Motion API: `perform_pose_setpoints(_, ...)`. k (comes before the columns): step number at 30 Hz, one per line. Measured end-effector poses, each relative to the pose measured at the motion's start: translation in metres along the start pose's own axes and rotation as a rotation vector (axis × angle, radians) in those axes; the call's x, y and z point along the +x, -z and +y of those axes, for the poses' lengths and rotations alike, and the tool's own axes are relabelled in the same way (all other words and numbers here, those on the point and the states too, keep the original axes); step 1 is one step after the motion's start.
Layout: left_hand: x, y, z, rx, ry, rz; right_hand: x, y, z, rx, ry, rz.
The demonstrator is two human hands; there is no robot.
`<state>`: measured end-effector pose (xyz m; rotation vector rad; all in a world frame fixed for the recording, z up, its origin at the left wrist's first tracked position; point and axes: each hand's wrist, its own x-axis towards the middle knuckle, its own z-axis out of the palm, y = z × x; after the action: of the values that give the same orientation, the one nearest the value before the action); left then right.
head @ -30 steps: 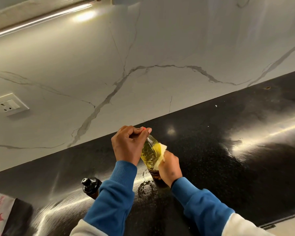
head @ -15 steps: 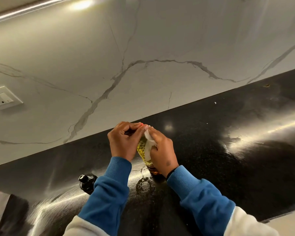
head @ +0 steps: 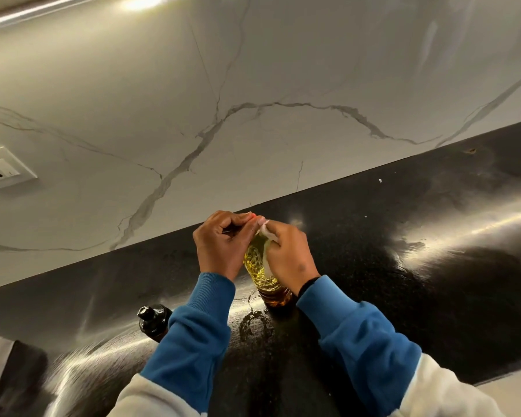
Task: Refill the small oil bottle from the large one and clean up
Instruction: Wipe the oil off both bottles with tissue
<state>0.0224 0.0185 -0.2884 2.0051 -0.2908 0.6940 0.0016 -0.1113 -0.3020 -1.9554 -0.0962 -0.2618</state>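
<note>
Grip: left hand (head: 223, 245) curled round the top of the large oil bottle (head: 260, 273), fingers closed over its cap end; right hand (head: 289, 257) pinching a white tissue (head: 266, 236) against the bottle's upper right side, thumb and fingers folded on it.

Beneath the grip: black speckled countertop (head: 403, 281), glossy, with streaked glare; the bottle stands on it, a wet oily ring (head: 254, 325) just in front of its base.

Left of and nearer than the grip: small oil bottle (head: 152, 322), dark, black cap on, partly hidden by the blue sleeve (head: 193, 350).

Behind the grip: white marble-veined wall (head: 253, 100); socket plate (head: 3, 170) far left; light strip along the top edge.

Change: a second ago the tissue sat lower on the bottle's side; it is now up at the neck, beside the left fingertips.

Bottle: clear ribbed plastic, yellow oil inside, darker amber at the base.
</note>
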Motion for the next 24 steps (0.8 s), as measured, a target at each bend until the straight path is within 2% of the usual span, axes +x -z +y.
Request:
perform_pose_setpoints(4, -0.001, 0.003, -0.001, -0.008, 0.016, 0.002, -0.017, -0.016, 0.001, 0.018, 0.148, 0.127)
perform_pose_setpoints(5, -0.002, 0.003, 0.0, -0.016, 0.018, -0.006, -0.021, -0.017, 0.009, -0.014, 0.1, 0.131)
perform_pose_setpoints(8, 0.002, 0.007, 0.001, -0.075, 0.042, -0.071, -0.03, -0.018, 0.035, -0.099, -0.375, -0.045)
perform_pose_setpoints(10, 0.008, 0.013, -0.002, -0.12, 0.063, -0.142, -0.035, -0.021, 0.044, -0.122, -0.439, -0.132)
perform_pose_setpoints(13, 0.014, 0.02, -0.005, -0.145, 0.066, -0.184, -0.032, -0.019, 0.038, -0.074, -0.404, -0.108)
perform_pose_setpoints(15, 0.012, 0.018, -0.005, -0.153, 0.066, -0.174, -0.025, -0.014, 0.025, -0.044, -0.317, -0.067)
perform_pose_setpoints(18, 0.007, 0.015, -0.008, -0.147, 0.056, -0.144, -0.019, -0.008, 0.001, 0.01, -0.025, 0.031)
perform_pose_setpoints(20, 0.004, 0.013, -0.01, -0.128, 0.022, -0.108, -0.019, -0.01, -0.008, 0.059, 0.131, 0.034)
perform_pose_setpoints(24, -0.003, 0.007, -0.01, -0.128, 0.018, -0.03, -0.027, -0.018, 0.002, -0.05, 0.155, 0.042)
